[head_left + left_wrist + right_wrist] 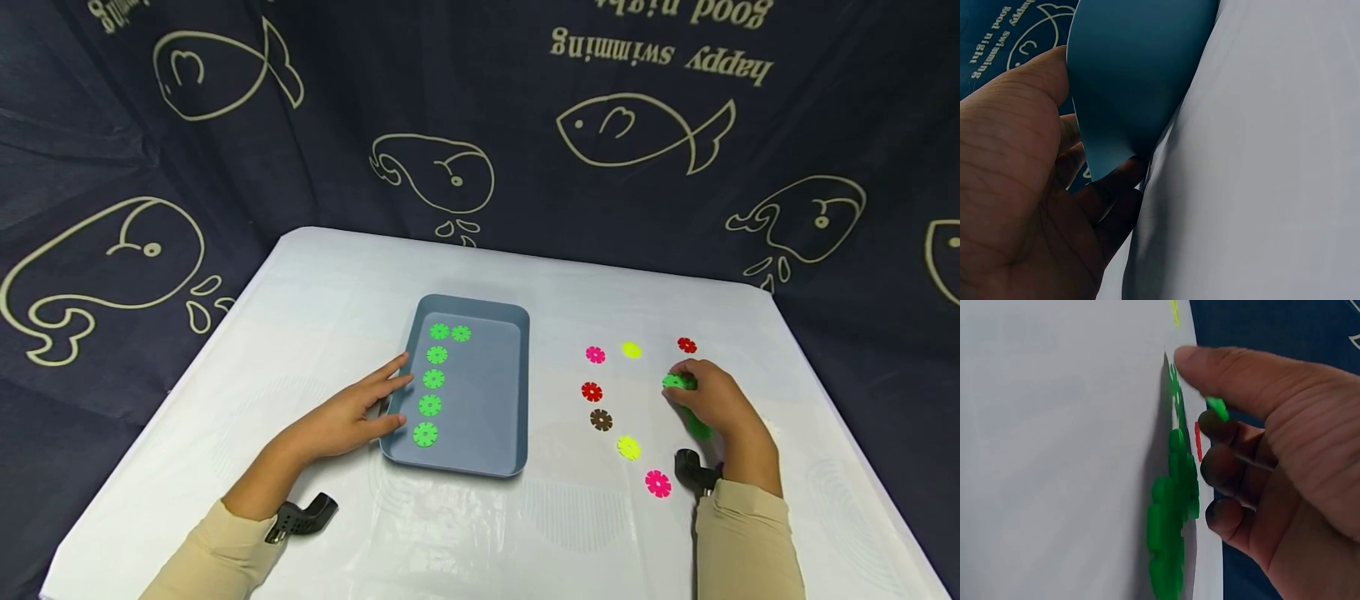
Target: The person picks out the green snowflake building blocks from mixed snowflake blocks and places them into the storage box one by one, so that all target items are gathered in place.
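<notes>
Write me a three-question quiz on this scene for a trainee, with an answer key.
1. How many green discs lie inside the tray?
2. True or false: the brown disc lies outside the tray.
3. What does the left hand touch?
a) a red disc
b) the tray
c) a yellow disc

Key: 1. Six. 2. True. 3. b.
</notes>
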Motion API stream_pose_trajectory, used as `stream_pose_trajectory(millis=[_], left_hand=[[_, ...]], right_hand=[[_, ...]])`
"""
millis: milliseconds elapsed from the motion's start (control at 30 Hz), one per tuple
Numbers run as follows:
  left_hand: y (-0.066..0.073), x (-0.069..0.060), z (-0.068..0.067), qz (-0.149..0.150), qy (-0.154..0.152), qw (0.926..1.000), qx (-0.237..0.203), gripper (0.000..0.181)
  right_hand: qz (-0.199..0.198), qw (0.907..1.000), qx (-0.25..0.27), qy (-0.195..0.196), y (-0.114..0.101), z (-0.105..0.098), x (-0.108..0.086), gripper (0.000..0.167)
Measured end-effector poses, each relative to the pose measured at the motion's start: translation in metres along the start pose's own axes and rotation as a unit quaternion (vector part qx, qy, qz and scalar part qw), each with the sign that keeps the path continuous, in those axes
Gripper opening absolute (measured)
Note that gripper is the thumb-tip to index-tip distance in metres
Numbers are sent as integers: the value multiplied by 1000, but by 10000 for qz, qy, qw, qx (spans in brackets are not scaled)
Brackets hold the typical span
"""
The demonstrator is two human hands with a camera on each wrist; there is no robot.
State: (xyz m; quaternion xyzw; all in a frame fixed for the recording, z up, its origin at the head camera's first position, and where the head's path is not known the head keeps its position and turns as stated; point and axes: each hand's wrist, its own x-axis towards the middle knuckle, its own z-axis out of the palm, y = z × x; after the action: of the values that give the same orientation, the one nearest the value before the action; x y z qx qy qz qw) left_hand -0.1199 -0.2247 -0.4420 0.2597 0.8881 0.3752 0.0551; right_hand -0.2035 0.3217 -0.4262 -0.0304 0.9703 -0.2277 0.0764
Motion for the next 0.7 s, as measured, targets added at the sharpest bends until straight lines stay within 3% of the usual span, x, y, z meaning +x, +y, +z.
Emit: stream_pose_trajectory(millis=[300,700], left_hand=[[-1,0,0,-22,-27,10000,15,67],[0,1,0,11,-41,10000,20,67]], right_hand=[[-551,9976,182,366,-8,2,3,37],[-894,9950,323,312,-27,1,6,39]])
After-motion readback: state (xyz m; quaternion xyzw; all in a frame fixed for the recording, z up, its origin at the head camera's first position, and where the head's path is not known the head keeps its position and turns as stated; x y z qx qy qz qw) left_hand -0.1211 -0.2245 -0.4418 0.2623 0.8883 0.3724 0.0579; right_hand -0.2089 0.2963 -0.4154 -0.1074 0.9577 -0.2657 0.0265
